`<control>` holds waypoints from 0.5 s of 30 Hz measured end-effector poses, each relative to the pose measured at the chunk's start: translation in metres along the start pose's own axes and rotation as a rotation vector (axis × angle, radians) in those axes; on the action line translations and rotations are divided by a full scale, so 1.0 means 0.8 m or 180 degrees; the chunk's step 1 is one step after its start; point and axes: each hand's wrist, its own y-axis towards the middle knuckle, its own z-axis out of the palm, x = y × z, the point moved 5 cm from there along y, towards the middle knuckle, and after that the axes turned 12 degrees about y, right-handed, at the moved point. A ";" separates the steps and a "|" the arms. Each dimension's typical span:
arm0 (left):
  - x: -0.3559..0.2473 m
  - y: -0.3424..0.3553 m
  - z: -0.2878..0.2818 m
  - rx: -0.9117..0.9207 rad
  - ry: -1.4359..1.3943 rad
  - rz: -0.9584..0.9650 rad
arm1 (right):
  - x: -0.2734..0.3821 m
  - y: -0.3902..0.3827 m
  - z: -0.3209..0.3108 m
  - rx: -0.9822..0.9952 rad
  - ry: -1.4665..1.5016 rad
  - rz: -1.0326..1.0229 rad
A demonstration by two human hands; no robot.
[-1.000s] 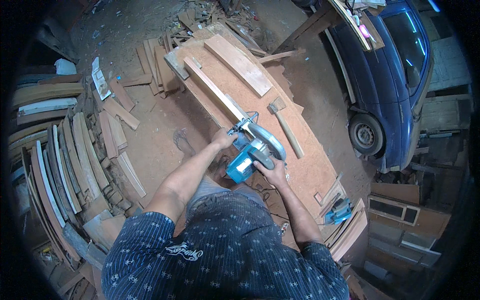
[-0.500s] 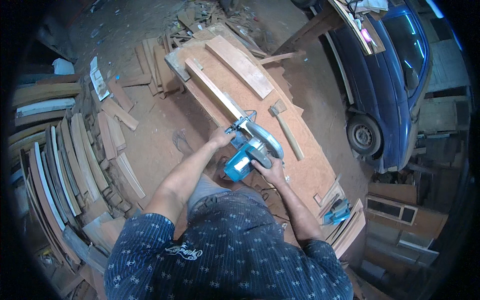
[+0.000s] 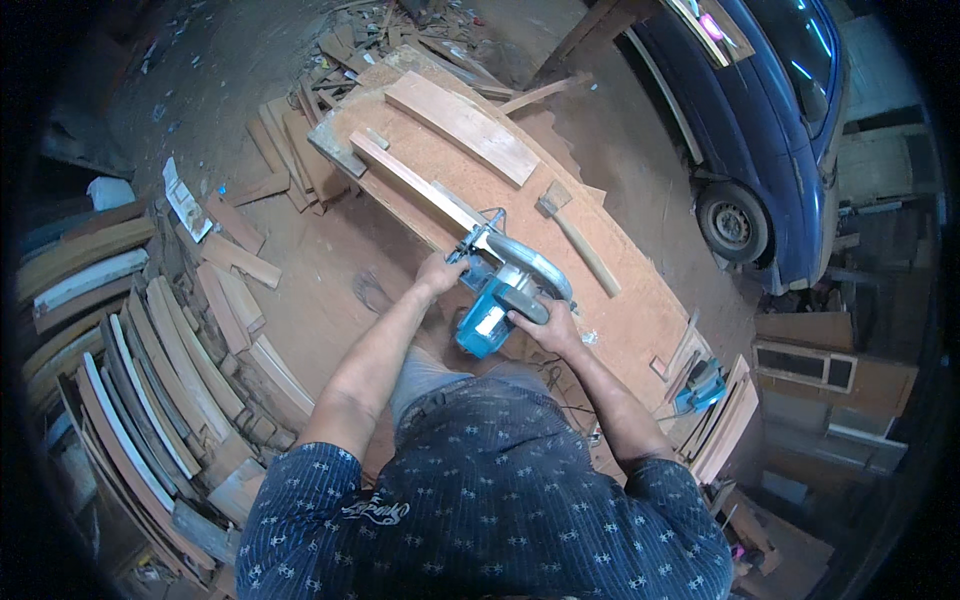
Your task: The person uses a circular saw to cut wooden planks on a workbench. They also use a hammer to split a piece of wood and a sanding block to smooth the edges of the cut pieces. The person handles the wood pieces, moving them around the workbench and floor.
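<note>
A teal circular saw (image 3: 487, 322) sits over the near end of a narrow wooden strip (image 3: 412, 178) lying along the left edge of the workbench (image 3: 610, 330). My right hand (image 3: 550, 326) is wrapped round the saw's rear handle. At the front of the saw, by its base, my left hand (image 3: 440, 273) grips with bent fingers; its fingertips are partly hidden. The saw's curved guard covers the blade. To the right of the strip lies a wider wooden board (image 3: 462, 128). A hatchet (image 3: 582, 248) with a pale wooden handle rests nearer to me.
Beside the bench's near right corner is a second teal power tool (image 3: 704, 386) among wood strips. Stacked planks (image 3: 170, 370) fill the floor at left, and scrap wood (image 3: 350, 45) lies beyond the bench. A blue car (image 3: 745, 130) stands at right.
The view has shifted slightly, so the bench and car appear moved. Both hands keep their hold on the saw, which stays at the strip's near end.
</note>
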 end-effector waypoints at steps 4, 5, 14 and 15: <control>-0.002 -0.002 -0.010 -0.0073 -0.0081 0.0014 | 0.013 0.004 0.001 0.0037 0.0028 0.0009; -0.005 -0.003 -0.012 0.0011 -0.0105 0.0002 | 0.004 0.006 0.002 0.0031 -0.0001 0.0013; -0.012 -0.012 -0.036 0.0301 -0.0359 -0.0107 | 0.023 0.015 0.011 0.0098 0.0131 0.0145; -0.009 -0.007 -0.035 0.0308 -0.0356 -0.0097 | 0.024 0.017 0.012 0.0109 0.0176 0.0162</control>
